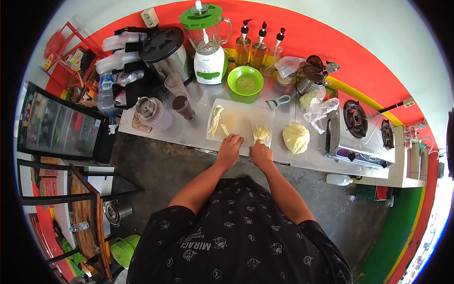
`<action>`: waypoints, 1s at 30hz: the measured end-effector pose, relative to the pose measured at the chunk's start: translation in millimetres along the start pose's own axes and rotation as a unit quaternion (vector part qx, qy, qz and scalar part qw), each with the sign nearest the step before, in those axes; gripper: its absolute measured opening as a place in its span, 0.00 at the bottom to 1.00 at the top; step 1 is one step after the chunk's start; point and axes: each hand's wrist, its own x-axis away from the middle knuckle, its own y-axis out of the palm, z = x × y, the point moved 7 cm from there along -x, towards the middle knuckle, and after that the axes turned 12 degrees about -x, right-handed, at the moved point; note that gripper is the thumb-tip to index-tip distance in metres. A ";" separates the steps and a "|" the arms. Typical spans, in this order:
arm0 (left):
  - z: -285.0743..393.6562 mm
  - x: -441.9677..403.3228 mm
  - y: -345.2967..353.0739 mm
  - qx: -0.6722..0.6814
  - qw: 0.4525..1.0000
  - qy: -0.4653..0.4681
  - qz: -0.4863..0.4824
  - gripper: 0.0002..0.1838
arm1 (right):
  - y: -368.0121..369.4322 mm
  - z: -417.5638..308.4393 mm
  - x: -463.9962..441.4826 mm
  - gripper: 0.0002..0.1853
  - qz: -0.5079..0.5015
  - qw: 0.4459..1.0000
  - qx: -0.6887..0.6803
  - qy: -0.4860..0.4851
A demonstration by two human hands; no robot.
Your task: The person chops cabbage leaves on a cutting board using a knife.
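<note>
My left hand [230, 148] rests at the near edge of the white cutting board [239, 113], its curled fingers pressing down on a piece of cabbage that they mostly cover. My right hand [261, 154] is closed round a knife, whose thin blade [252, 132] points away from me over the board. Right beside the blade lies a small pile of shredded cabbage [262, 133]. Pale cabbage strips [216, 120] lie at the board's left side. To the right of the board sits a cabbage head [296, 138].
Behind the board stand a green bowl [245, 97] with shreds inside, a blender [208, 57] and several pump bottles [258, 49]. A peeler [278, 102] lies at the board's far right corner. Cups [182, 105] are at left, a gas stove [362, 125] at right.
</note>
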 end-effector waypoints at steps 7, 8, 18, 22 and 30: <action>-9.4 -15.5 15.0 0.029 0.998 -0.027 -0.057 0.13 | 3.0 -29.2 10.7 0.19 0.002 0.998 -0.027 -0.062; -11.1 -15.8 17.7 0.028 0.998 -0.031 -0.056 0.13 | 5.5 -30.8 11.1 0.19 -0.001 0.998 -0.026 -0.065; -6.1 -11.6 20.9 0.034 0.997 -0.066 -0.008 0.12 | 8.3 -39.1 9.1 0.13 -0.034 0.994 0.064 -0.079; -1.7 -7.3 16.0 0.030 0.996 -0.088 -0.005 0.15 | 9.8 -39.4 -1.2 0.15 -0.053 0.994 0.055 -0.074; 8.6 -3.8 6.7 0.007 0.993 -0.117 0.005 0.14 | 4.8 -44.1 3.8 0.18 -0.085 0.992 0.042 -0.080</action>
